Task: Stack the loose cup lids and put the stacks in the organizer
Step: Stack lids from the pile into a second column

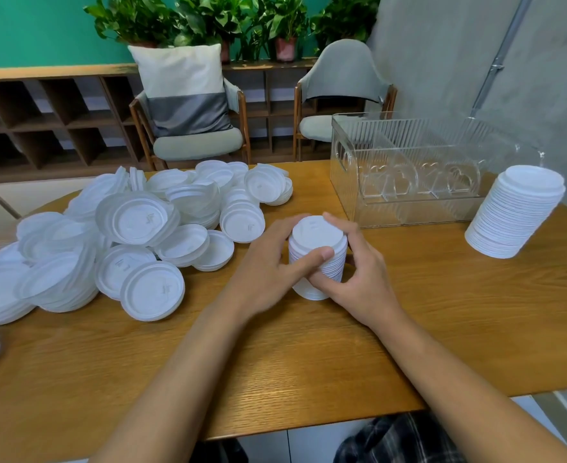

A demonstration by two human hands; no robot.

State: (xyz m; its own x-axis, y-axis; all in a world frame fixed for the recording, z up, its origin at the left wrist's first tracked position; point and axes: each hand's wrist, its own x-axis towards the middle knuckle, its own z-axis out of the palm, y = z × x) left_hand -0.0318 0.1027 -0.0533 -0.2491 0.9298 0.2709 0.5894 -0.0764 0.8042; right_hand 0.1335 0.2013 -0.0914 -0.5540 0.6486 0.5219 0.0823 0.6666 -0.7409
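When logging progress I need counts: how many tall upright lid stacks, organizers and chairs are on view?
Tall upright lid stacks: 2, held stack and free stack
Organizer: 1
Chairs: 2, left chair and right chair
Total: 5

Matt white plastic lids [135,228], clear ribbed glossy plastic organizer [405,162], smooth wood-grain table [309,362].

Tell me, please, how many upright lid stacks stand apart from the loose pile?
2: the centre stack, held by left hand and right hand; the taller stack at right, beside the organizer. Others may hide in the pile.
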